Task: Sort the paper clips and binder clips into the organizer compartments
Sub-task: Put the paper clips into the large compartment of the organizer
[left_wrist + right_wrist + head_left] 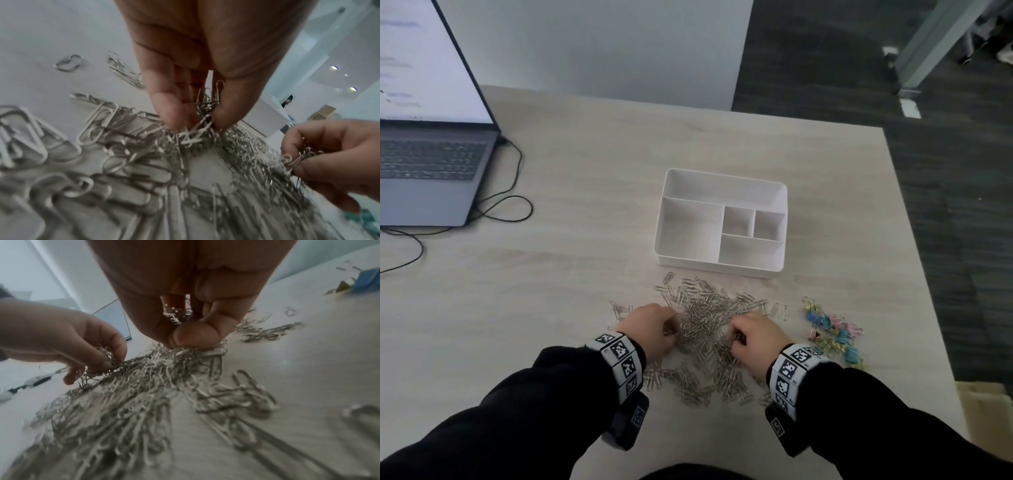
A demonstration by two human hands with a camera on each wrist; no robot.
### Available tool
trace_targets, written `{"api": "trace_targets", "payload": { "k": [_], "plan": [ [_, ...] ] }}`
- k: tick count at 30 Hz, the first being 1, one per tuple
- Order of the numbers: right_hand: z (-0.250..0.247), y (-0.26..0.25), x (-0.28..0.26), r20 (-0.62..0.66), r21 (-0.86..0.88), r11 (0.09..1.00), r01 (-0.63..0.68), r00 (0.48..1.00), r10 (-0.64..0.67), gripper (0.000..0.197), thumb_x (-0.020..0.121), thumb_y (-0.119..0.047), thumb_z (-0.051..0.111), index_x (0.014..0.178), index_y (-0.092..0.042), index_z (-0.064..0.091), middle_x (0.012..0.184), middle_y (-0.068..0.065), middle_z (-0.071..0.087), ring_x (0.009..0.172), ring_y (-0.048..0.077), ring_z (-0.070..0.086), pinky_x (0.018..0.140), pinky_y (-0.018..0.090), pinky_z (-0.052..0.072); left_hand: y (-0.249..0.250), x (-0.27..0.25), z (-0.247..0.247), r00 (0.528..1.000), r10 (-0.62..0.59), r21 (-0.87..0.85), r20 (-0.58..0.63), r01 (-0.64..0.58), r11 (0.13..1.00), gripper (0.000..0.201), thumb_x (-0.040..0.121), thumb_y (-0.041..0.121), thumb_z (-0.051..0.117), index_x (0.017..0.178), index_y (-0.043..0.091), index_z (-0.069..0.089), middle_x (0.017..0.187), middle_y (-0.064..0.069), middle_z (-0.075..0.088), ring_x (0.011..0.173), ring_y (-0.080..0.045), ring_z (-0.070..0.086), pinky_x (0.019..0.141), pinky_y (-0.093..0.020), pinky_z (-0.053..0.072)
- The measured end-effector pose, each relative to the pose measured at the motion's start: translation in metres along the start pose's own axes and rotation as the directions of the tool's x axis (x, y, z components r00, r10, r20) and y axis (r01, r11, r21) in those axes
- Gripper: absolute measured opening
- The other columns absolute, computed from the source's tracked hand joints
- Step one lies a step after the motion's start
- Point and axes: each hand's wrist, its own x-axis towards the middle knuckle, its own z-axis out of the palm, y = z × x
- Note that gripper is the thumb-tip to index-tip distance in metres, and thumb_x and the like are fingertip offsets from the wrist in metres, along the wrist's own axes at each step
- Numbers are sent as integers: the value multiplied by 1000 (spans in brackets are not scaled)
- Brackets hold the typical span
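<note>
Laptop (428, 171) at far left of table (571, 274). Left hand (654, 329) pinches a clump from the paper clips (705, 318) heaped at near centre; right hand (753, 334) likewise grips a clump. White organizer (722, 192) just beyond the heap, compartments bare. Binder clips (832, 329) lie right.

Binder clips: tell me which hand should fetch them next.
Right. The binder clips lie just outside the right hand, while the left hand sits across the paper clips. Both hands now grip paper clips, so the right must first unload into the organizer.
</note>
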Motion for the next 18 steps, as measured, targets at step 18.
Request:
{"api": "trace_targets", "payload": {
  "k": [18],
  "plan": [
    [-71,-72,54,-189,556,830,-45,966,179,8,89,-13,62,86,-21,62,62,2,64,45,10,57,42,23,48,19,48,-97,986,-101,-711,-136,-26,703,9,79,7,74,81,14,69,74,-4,67,64,-17,65,63,-40,61]
  ]
}}
